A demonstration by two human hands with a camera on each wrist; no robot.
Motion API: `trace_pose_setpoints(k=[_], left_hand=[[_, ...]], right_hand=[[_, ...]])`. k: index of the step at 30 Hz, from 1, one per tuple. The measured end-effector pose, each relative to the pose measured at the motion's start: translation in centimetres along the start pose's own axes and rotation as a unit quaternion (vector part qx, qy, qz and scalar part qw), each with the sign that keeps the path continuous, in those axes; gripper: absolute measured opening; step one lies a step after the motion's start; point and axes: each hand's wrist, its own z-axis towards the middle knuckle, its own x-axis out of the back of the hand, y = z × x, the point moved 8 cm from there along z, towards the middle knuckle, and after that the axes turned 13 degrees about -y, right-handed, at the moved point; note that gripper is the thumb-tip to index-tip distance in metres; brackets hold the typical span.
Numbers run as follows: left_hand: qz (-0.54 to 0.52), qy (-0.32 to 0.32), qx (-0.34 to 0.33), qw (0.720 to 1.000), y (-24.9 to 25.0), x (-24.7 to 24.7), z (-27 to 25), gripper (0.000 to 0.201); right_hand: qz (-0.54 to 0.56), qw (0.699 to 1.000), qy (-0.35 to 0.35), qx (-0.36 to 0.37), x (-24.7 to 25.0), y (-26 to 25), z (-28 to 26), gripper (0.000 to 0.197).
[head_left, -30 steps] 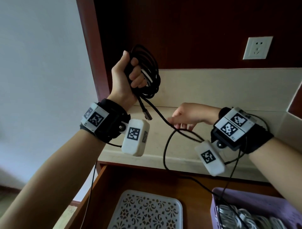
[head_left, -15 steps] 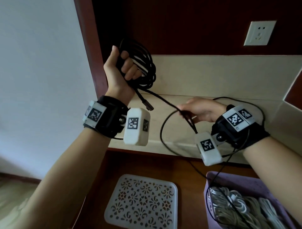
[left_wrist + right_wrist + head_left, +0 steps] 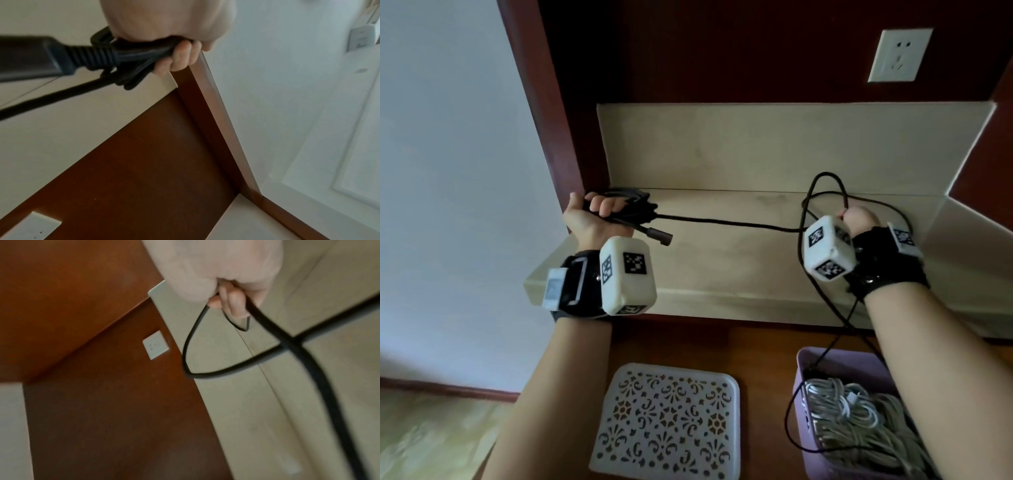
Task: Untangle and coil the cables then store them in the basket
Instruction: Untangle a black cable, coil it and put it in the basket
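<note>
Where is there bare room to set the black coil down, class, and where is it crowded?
Free: the beige ledge between the left hand and the right hand, under the taut black cable; also the wooden strip between the white tray and the purple basket. Crowded: the basket, full of white cables.

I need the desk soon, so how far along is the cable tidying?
Done: white cables already lie bundled in the purple basket. In hand: the left hand grips several finished loops of the black cable, while the right hand pinches the strand stretched between them. Left: the slack trailing down to the basket needs looping, then the coil goes in.
</note>
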Motion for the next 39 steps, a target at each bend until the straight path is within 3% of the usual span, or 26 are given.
trace_pose_setpoints(k=[3,8,14,17,21,24,27,30,33,34,36,39], left_hand=[[0.058,-0.003,0.0,0.998,0.8,0.5,0.0,0.045],[0.161,-0.095,-0.011,0.982,1.7,-2.4,-0.5,0.043],[0.266,-0.226,0.011,0.937,0.5,-5.7,-1.6,0.045],[0.348,-0.269,0.022,0.898,0.3,-7.0,-2.4,0.042],[0.429,-0.246,-0.002,0.869,0.5,-7.6,-2.4,0.039],[0.43,-0.191,-0.008,0.882,0.5,-6.8,-2.1,0.039],[0.406,-0.165,0.002,0.899,0.7,-6.2,-1.9,0.039],[0.377,-0.169,-0.002,0.911,1.4,-6.4,-1.8,0.04],[0.359,-0.165,-0.023,0.918,2.7,-6.6,-1.7,0.041],[0.36,-0.164,-0.032,0.918,3.2,-6.6,-1.6,0.041],[0.368,-0.16,-0.047,0.915,4.2,-6.6,-1.5,0.042],[0.378,-0.151,-0.055,0.912,4.7,-6.4,-1.5,0.044]], right_hand=[[0.047,0.999,0.007,-0.006,-0.6,0.3,0.0,0.036],[-0.103,0.993,-0.043,-0.033,-3.4,0.7,-0.5,0.035],[-0.165,0.982,-0.089,-0.011,-8.3,0.2,-1.3,0.028],[-0.282,0.954,-0.102,0.014,-9.3,-1.3,-2.1,0.024],[-0.462,0.868,-0.147,0.105,-12.6,-3.7,-4.9,0.037],[-0.522,0.816,-0.199,0.147,-16.3,-4.0,-8.1,0.04],[-0.583,0.749,-0.288,0.125,-20.0,-2.3,-10.4,0.032],[-0.672,0.633,-0.381,0.05,-21.7,1.2,-12.1,0.033],[-0.763,0.47,-0.44,-0.055,-20.4,4.3,-12.8,0.051],[-0.772,0.443,-0.449,-0.084,-19.7,4.6,-12.9,0.055],[-0.764,0.449,-0.453,-0.1,-19.2,4.6,-12.6,0.055],[-0.754,0.492,-0.429,-0.071,-19.9,4.2,-11.8,0.051]])
